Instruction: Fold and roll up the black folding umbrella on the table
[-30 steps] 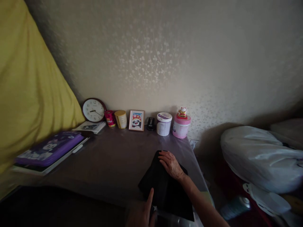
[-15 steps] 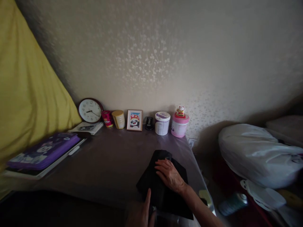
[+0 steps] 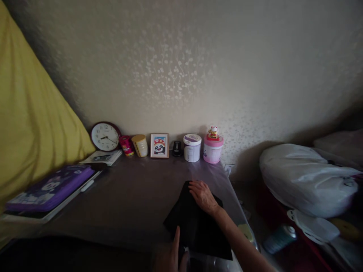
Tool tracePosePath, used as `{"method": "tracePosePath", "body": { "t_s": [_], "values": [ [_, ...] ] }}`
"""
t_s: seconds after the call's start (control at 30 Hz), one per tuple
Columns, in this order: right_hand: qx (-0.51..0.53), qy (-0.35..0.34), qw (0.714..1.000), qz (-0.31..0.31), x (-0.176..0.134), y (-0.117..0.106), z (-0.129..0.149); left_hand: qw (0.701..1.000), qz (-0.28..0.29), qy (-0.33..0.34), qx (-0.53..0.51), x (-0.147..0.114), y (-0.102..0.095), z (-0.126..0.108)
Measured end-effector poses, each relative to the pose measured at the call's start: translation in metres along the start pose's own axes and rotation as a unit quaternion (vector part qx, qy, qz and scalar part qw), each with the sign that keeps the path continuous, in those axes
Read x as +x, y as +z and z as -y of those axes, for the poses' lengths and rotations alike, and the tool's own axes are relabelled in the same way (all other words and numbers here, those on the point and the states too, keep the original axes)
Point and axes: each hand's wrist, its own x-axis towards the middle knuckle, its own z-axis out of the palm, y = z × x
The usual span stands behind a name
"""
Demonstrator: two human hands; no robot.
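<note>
A piece of black cloth, seemingly a folded garment, lies on the right front part of the table. My right hand rests flat on its far end, palm down, with the fingers stretched out. At the cloth's near left edge is my left hand, partly cut off by the bottom of the view. Its index finger points forward along the cloth and stands apart from the thumb. A small pale spot shows between them, too small to name.
Along the table's back edge stand a clock, a picture frame, a white tub and a pink-lidded tub bearing a cat figurine. A purple case lies left. Beyond the right edge are a white bag and a spray can.
My right hand has slid a little farther up the cloth, to its far edge, and the raised bunch there now lies flatter. My left hand has hardly moved. The view has shifted slightly.
</note>
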Motion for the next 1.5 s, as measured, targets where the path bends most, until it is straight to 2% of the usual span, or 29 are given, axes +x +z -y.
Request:
{"method": "tracePosePath", "body": {
  "t_s": [0.07,0.17,0.3,0.43,0.53,0.63,0.7,0.8,0.9,1.0,1.2,1.3,1.5],
  "values": [
    [-0.018,0.077,0.996,-0.044,0.001,0.0,-0.017,1.0,0.016,-0.004,-0.016,0.0,-0.003,-0.001],
    [0.014,0.19,0.976,-0.101,-0.006,-0.011,-0.044,0.999,0.021,-0.019,-0.034,-0.002,-0.006,-0.004],
    [0.065,0.325,0.937,-0.107,-0.043,-0.03,-0.061,0.999,0.006,-0.006,-0.051,-0.004,-0.008,-0.005],
    [0.042,0.394,0.915,-0.078,-0.082,-0.041,-0.057,0.999,0.001,0.022,-0.05,-0.006,-0.009,0.0],
    [0.048,0.427,0.901,-0.062,-0.096,-0.042,-0.05,0.998,-0.009,0.038,-0.049,-0.007,-0.007,0.005],
    [0.103,0.453,0.883,-0.071,-0.099,-0.04,-0.044,0.997,-0.027,0.049,-0.047,-0.007,-0.004,0.007],
    [0.172,0.476,0.859,-0.078,-0.098,-0.04,-0.041,0.997,-0.036,0.052,-0.051,-0.007,-0.003,0.008],
    [0.233,0.49,0.836,-0.086,-0.094,-0.041,-0.035,0.995,-0.042,0.062,-0.06,-0.007,0.0,0.011],
    [0.209,0.465,0.856,-0.09,-0.09,-0.041,-0.029,0.994,-0.045,0.073,-0.067,-0.006,0.002,0.014],
    [0.152,0.455,0.875,-0.067,-0.088,-0.037,-0.024,0.994,-0.037,0.078,-0.066,-0.006,0.004,0.016],
    [0.082,0.444,0.89,-0.057,-0.089,-0.028,-0.02,0.994,-0.044,0.086,-0.05,-0.004,0.006,0.017],
    [0.113,0.426,0.895,-0.073,-0.086,-0.029,-0.019,0.994,-0.044,0.087,-0.042,-0.004,0.005,0.016],
    [0.198,0.404,0.885,-0.119,-0.07,-0.04,-0.009,0.998,-0.027,0.054,-0.031,-0.006,-0.001,0.01]
  ]
}}
